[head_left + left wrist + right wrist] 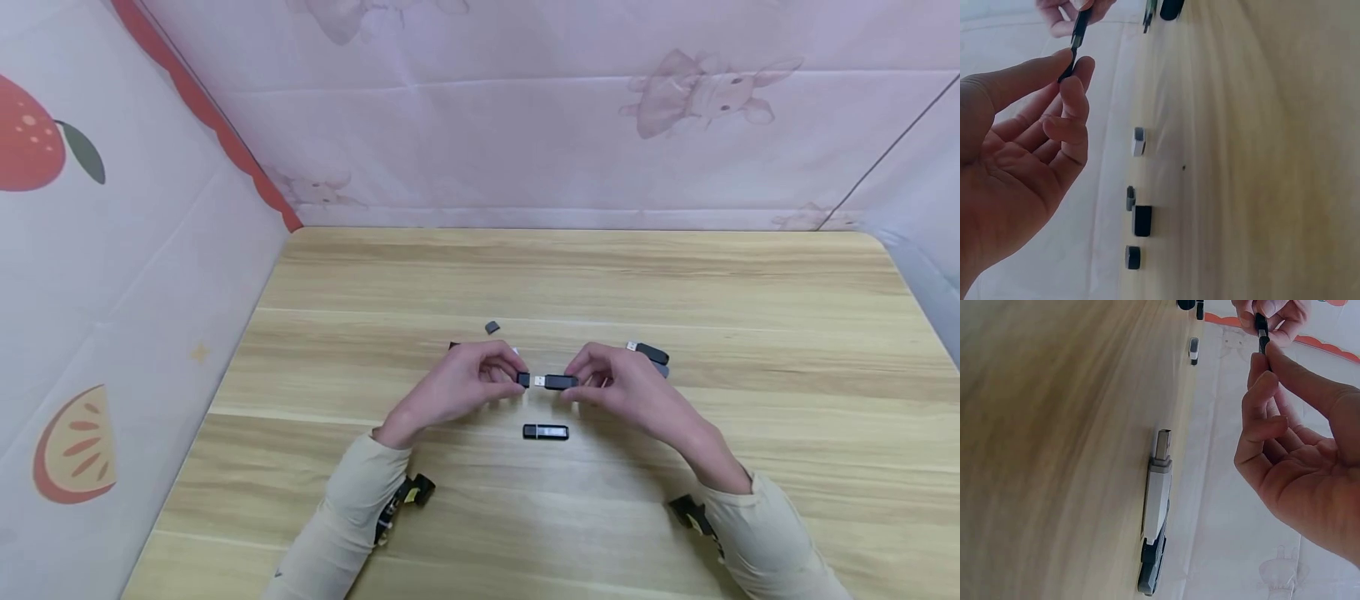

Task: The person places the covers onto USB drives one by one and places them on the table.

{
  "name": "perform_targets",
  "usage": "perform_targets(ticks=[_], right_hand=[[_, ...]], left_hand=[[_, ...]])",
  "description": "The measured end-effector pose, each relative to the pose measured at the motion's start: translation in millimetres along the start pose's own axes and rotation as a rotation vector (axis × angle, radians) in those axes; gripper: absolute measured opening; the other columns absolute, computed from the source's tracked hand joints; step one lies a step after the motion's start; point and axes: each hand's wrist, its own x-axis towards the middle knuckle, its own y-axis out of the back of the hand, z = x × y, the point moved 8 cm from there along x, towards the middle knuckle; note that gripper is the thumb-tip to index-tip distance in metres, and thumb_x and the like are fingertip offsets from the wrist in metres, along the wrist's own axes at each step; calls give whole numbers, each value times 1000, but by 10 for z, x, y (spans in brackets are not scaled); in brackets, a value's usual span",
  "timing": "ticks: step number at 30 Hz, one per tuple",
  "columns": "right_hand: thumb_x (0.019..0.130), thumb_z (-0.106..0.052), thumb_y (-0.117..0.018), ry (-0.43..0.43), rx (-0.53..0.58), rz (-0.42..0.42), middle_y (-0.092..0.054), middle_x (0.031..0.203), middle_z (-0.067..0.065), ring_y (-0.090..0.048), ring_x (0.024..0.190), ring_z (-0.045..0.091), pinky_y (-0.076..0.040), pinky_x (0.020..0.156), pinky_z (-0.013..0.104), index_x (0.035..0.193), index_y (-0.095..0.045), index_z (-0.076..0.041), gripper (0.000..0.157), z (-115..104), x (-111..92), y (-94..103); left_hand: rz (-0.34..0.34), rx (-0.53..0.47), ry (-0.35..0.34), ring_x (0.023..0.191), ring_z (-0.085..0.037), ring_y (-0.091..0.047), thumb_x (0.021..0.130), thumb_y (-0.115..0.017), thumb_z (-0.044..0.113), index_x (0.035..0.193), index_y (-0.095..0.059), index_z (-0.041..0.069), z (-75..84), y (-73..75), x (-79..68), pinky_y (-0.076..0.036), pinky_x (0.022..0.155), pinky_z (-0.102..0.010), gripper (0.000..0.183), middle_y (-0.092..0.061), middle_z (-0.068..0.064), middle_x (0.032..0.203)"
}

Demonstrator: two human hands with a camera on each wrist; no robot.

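Over the middle of the table, my left hand (467, 377) pinches a short black cap (523, 380) between thumb and fingertips. My right hand (633, 385) pinches the black body of a USB flash drive (560, 382), its metal plug pointing left at the cap. In the head view a small gap shows between cap and plug. The wrist views show both held pieces in line above the table, partly covered by fingers. Closer to me, below the hands, lies another black USB flash drive (546, 432) with a shiny label.
Beyond my right hand lies an uncapped flash drive (651, 353), with a grey piece partly under it. A small dark piece (492, 327) lies behind the left hand. Several small parts, including a black block (1142, 220), show in the left wrist view. Fabric walls border the wooden table (585, 275).
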Motion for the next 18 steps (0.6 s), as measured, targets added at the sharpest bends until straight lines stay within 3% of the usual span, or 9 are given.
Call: perform_targets(ticks=[10,18], right_hand=[[89,-14,-85,13,36,-27,-77,86,-3,-68,78,11,-52,72,22,102,-73,-14,18,-5,-18,-30],[89,-15,-85,6,61,-40,-79,89,-3,-70,80,11,-53,73,22,104,-74,-12,18,7,1,-58]], left_hand=[[4,-41,39,91,-13,-73,93,-81,10,111,-73,12,-13,-59,-20,-59,75,-26,20,-77,-4,105],[1,-69,32,92,-13,-73,94,-80,11,110,-73,15,-55,-83,-16,-59,75,-26,18,-77,-1,104]])
